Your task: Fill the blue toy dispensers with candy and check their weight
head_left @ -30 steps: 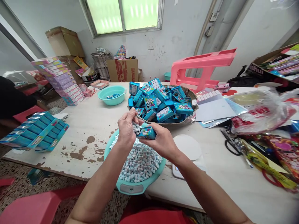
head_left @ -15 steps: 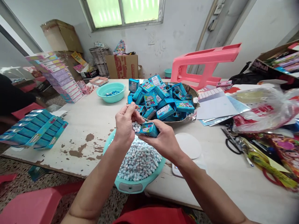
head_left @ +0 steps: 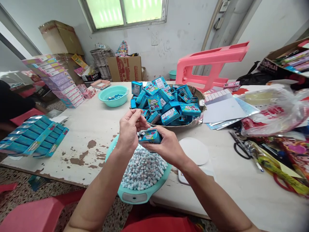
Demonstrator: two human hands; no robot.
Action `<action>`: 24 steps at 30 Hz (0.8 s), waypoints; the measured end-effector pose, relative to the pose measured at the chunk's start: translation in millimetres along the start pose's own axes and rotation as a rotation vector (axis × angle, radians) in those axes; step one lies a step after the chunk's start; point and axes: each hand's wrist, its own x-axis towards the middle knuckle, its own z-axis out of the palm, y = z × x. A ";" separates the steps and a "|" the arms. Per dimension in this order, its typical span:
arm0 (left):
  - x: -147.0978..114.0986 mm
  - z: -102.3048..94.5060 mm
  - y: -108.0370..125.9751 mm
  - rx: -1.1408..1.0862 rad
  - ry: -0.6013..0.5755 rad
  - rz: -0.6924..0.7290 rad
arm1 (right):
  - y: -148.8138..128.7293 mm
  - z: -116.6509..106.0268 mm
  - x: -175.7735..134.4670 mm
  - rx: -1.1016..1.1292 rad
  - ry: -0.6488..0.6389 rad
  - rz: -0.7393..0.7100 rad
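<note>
My right hand (head_left: 166, 141) grips a small blue candy box (head_left: 151, 136) on its side, its open end turned left. Small pale candies (head_left: 140, 135) show at that opening. My left hand (head_left: 130, 129) is right against the open end, thumb and fingers curled together; what they hold is hidden. Below both hands stands a turquoise basin (head_left: 135, 197) heaped with white and light-blue candies (head_left: 145, 167). Just beyond the hands is a cardboard tray (head_left: 196, 120) piled with blue candy boxes (head_left: 166, 100).
A white scale (head_left: 194, 151) is right of the basin. A second turquoise bowl (head_left: 113, 96) holds small blue pieces. Packed blue boxes (head_left: 33, 137) lie at left. Scissors (head_left: 241, 149), a plastic bag (head_left: 272, 112) and a pink stool (head_left: 212, 64) are on the right.
The blue box has moved slightly down and left in view. Fewer pale candies show at its opening, with dark gaps between them. My left hand stays at the open end.
</note>
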 end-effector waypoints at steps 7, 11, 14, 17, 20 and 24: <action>-9.3 8.9 6.6 0.082 -0.095 0.039 | -3.6 3.8 -6.3 0.087 0.091 -0.032; -6.7 8.1 9.4 0.067 -0.061 0.082 | -1.2 2.6 -10.0 0.141 0.090 0.002; 0.2 -13.0 9.4 0.140 0.058 0.283 | 2.7 -9.8 -21.1 0.209 0.165 0.014; 4.4 -46.7 -8.3 0.548 0.025 0.283 | 9.2 -25.7 -32.9 0.197 0.229 0.012; -1.5 -72.7 -42.9 1.030 -0.190 0.169 | 18.2 -36.8 -37.8 0.151 0.279 0.043; -18.2 -76.4 -80.2 1.449 -0.372 0.245 | 32.8 -41.3 -34.6 0.085 0.339 0.086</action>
